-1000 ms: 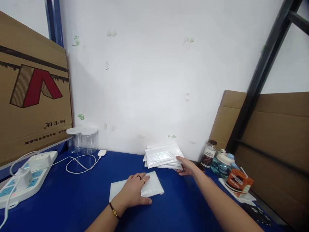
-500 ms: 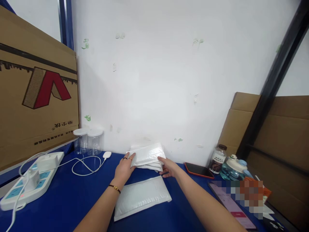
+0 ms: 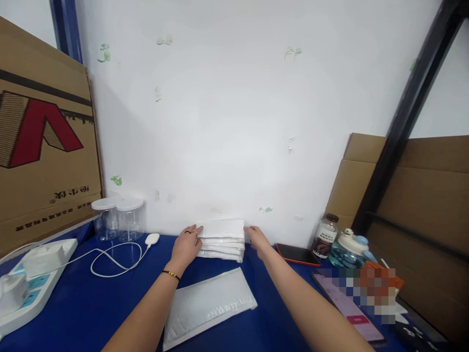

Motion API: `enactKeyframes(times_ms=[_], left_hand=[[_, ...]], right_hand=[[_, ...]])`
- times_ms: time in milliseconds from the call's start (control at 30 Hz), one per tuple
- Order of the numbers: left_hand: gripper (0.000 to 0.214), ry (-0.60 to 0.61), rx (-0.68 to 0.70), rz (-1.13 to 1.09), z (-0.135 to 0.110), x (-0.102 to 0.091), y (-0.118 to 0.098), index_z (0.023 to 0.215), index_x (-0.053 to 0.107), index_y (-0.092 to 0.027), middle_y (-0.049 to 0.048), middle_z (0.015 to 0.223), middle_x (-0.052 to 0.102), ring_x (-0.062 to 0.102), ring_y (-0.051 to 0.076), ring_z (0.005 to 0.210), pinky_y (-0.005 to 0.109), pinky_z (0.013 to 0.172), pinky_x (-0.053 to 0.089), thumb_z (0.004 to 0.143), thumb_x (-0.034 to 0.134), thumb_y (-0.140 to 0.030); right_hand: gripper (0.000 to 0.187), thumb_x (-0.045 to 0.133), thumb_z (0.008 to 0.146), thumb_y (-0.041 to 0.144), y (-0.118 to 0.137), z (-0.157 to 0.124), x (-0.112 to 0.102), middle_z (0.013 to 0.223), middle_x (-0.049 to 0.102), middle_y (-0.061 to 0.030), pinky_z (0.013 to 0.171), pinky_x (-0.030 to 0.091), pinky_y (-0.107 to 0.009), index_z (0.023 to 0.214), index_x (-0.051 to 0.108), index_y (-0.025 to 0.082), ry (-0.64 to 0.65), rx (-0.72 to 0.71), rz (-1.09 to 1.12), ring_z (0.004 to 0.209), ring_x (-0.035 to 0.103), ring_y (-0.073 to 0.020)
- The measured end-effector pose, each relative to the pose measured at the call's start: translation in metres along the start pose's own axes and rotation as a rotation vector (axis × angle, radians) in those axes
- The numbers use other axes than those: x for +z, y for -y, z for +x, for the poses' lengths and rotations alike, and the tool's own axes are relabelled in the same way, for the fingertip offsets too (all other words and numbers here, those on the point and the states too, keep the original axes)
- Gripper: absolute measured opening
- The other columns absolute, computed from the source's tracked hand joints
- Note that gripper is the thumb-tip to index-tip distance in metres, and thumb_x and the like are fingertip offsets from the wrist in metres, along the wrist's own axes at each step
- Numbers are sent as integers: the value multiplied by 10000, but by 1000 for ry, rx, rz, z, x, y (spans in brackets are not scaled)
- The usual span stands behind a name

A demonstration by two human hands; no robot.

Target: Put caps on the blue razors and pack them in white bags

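Note:
A stack of white padded envelopes (image 3: 222, 244) lies against the foot of the wall, its layers fairly even at the front. My left hand (image 3: 187, 244), with rings and a bracelet, grips the stack's left end, fingertips over the top envelope's edge. At the opposite end, my right hand (image 3: 258, 239) has its fingers bent against the top right corner; part of its grip is hidden behind the stack. One single padded envelope (image 3: 210, 308) lies flat and slanted on the blue table (image 3: 113, 308), nearer to me and apart from both hands.
To the left are a power strip (image 3: 44, 288), a white cable (image 3: 115, 271) and two clear lidded jars (image 3: 131, 220). To the right lie a phone (image 3: 298, 254), a brown-capped bottle (image 3: 325, 237), a teal bottle (image 3: 348, 252) and a tablet-like screen (image 3: 344, 308). Cardboard (image 3: 54, 161) stands beside the wall.
The top envelope, tilted and askew before, now lies level with the stack, whose edges line up better. My right hand has moved up to the top right corner. The view has shifted slightly.

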State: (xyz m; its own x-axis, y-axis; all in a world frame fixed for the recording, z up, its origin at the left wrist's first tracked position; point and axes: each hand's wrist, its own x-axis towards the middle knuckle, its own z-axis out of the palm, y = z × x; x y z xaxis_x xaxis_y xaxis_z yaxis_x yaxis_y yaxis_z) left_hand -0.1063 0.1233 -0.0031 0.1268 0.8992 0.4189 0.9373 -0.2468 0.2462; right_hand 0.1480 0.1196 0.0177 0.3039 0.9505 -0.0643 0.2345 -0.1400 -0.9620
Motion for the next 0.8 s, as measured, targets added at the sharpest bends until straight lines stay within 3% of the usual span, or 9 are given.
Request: enactKeyframes(times_ms=[100,200,333,433,533,633,667,767,800], left_hand=[[538,-4,6,33,-7,3,0,1310,446,-241,48,1385,418,330,237,1286,367,1022,331,773,431,-210],[549,8,-21,48,-11,2,4,1332,411,-247,53,1394,405,304,242,1301,392,1023,320,783,407,-219],[550,-5,-116,76,-15,-1,15,1352,380,-214,84,1415,366,270,254,1318,415,1022,307,802,374,-228],[586,17,-162,80,-18,-3,20,1374,338,-209,83,1438,327,244,258,1329,424,1030,288,789,383,-222],[640,33,-164,61,-20,-3,21,1400,276,-222,69,1455,297,216,259,1341,442,1046,254,771,394,-204],[672,20,-144,42,-21,-3,19,1419,216,-206,73,1457,291,198,264,1347,460,1055,233,769,385,-192],[673,7,-142,40,-21,-4,18,1420,214,-192,80,1457,288,191,269,1348,466,1055,231,769,384,-191],[650,-91,-142,41,-19,-13,14,1399,265,-152,107,1452,284,174,288,1346,473,1058,231,767,407,-212],[628,-146,-138,32,-19,-19,11,1383,298,-149,113,1440,303,197,293,1336,464,1055,244,770,416,-227]], right_hand=[[508,501,757,559,0,-8,10,1034,619,-164,678,485,-420,1085,522,173,148,146,168,866,614,-275],[343,463,840,394,3,-16,33,929,663,-142,701,501,-413,1073,530,150,316,240,419,824,642,-249],[294,447,857,270,8,-17,65,939,673,-127,742,506,-386,1110,512,133,337,202,482,838,648,-224],[367,502,832,307,11,-18,73,1042,652,-128,811,489,-375,1160,492,143,339,170,493,936,626,-223],[600,569,767,459,18,-28,54,1228,552,-151,946,409,-381,1260,425,147,200,112,370,1158,497,-249],[752,512,746,573,29,-61,11,1347,445,-119,1031,318,-393,1358,315,183,34,-120,158,1284,345,-255],[716,459,763,586,31,-78,-6,1311,486,-104,1017,334,-400,1355,330,204,98,-235,123,1254,390,-255],[689,389,720,675,20,-143,-51,1196,588,-72,853,472,-411,1283,463,286,773,-587,-64,1110,537,-281],[665,445,644,711,10,-167,-61,1135,627,-47,766,509,-381,1191,550,347,847,-619,-80,1062,571,-282]])
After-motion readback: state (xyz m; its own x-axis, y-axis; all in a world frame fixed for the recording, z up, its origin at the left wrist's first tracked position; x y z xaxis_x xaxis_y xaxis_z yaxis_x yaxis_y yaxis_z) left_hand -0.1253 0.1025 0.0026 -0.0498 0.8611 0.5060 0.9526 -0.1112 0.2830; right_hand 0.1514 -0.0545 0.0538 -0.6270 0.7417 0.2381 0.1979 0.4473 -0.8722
